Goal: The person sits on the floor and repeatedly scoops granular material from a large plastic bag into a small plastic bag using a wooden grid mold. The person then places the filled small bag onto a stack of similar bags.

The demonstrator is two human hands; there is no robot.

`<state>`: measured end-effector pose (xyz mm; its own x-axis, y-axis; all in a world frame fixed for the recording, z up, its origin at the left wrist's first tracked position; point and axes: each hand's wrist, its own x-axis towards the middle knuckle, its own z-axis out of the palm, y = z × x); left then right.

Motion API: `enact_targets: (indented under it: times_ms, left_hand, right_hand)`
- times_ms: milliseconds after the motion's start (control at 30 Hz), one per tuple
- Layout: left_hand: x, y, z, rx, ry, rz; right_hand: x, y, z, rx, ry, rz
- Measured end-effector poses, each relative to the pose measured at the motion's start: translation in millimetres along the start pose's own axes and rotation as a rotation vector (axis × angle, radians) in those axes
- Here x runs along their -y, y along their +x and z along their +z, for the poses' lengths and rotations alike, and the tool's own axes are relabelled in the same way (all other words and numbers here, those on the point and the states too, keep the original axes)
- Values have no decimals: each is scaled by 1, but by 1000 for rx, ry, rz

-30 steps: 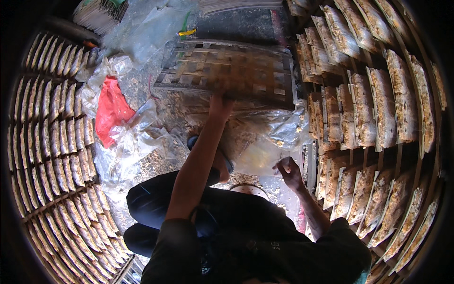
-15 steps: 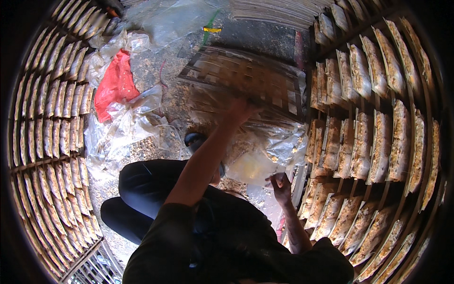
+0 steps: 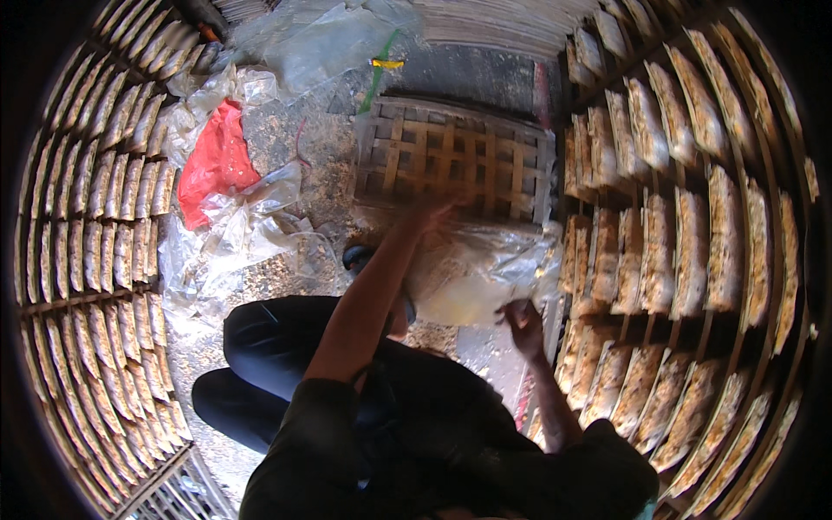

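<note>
A rectangular tray of woven slats point(image 3: 490, 160) lies on a plastic sheet point(image 3: 472, 264) in front of me, its lattice of strips facing up. My left hand point(image 3: 440, 210) is at the tray's near edge; motion smears its fingers, so their grip cannot be made out. Nearer to me on the right, my right hand point(image 3: 522, 324) hovers beside the sheet's near edge, with fingers loosely bent, apart and holding nothing visible.
Racks with rows of upright trays bearing crumbly tan material stand on the left point(image 3: 104, 251) and right point(image 3: 676, 251). A red bag point(image 3: 218, 165) and crumpled clear plastic point(image 3: 247, 234) lie on the crumb-strewn floor. Beyond the tray is a yellow-handled object point(image 3: 387, 64).
The woven tray was blurred and tilted; now it lies flatter and sharper, with its left side shifted right. My right hand has risen slightly, and its fingers have spread a little.
</note>
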<state>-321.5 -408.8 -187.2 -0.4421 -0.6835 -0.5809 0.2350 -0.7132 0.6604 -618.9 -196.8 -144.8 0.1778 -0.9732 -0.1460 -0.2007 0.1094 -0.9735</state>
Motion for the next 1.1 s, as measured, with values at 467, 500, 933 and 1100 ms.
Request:
enact_targets:
  times_ms: [467,500,933,1100]
  left_hand:
    - [-157,-277,-18,-306,1075,347]
    - [-151,-291,-24,-288,971,371]
    - [-131,-206,108,48,1047,806]
    - [-120,-188,114,68,863,689]
  right_hand:
    - [218,157,-74,-268,84,-234]
    - [236,156,-62,-192,32,-252]
    - [322,163,-36,635,-325,-250]
    - [312,158,-58,617,-298,-210]
